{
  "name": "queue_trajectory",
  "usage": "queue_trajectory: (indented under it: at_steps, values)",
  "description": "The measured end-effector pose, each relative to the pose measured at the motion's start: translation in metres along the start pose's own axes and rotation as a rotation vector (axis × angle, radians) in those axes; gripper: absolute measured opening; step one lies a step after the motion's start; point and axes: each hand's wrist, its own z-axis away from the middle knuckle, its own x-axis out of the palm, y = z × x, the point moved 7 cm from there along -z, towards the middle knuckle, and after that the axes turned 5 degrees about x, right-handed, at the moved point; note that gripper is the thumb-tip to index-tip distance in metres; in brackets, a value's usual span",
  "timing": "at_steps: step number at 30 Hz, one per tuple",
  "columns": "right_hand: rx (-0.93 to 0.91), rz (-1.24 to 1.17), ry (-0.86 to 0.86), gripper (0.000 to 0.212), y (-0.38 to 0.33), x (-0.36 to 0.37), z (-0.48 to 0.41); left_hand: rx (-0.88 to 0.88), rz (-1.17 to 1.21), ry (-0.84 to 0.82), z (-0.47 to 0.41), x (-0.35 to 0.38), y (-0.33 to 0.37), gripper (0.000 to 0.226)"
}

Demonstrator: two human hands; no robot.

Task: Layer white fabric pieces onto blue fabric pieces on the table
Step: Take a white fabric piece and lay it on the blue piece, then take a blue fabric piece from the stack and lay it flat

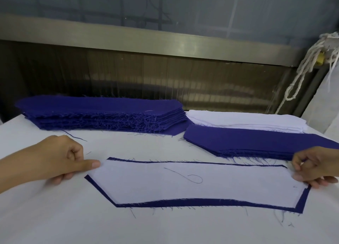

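Observation:
A white fabric piece (194, 181) lies flat on a blue fabric piece (192, 202), whose edge shows as a dark border all round it. My left hand (60, 159) pinches the white piece's left tip with thumb and curled fingers. At the right end, my right hand (311, 168) pinches the white piece's right corner. A loose dark thread (190, 175) curls on top of the white piece.
A tall stack of blue pieces (102, 113) sits at the back left. A lower blue stack (256, 142) lies at the right, with a stack of white pieces (247, 120) behind it. White cords (308, 63) hang at the far right. White cloth (73, 216) covers the table.

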Motion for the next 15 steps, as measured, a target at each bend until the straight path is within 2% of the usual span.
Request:
queue_trajectory:
  at_steps: [2, 4, 6, 9, 12, 15]
  values:
    - [0.011, 0.003, 0.01, 0.06, -0.002, -0.004, 0.004, 0.006, -0.075, 0.082, -0.005, -0.011, -0.006, 0.059]
    - [0.021, -0.029, 0.026, 0.064, -0.011, -0.007, 0.008, 0.057, -0.142, 0.233, -0.01, -0.028, -0.005, 0.053]
    - [0.011, -0.111, 0.042, 0.057, -0.029, -0.005, 0.013, 0.135, -0.151, 0.408, -0.01, -0.048, 0.001, 0.045]
    - [-0.064, -0.2, 0.085, 0.034, -0.074, 0.003, 0.016, 0.249, -0.113, 0.637, -0.01, -0.073, 0.012, 0.036]
    - [-0.13, -0.149, 0.157, 0.01, -0.132, 0.014, 0.018, 0.307, -0.077, 0.676, -0.02, -0.082, 0.024, 0.024]
    - [-0.204, -0.107, 0.246, 0.013, -0.192, 0.021, 0.016, 0.314, -0.105, 0.632, -0.037, -0.088, 0.034, 0.011]
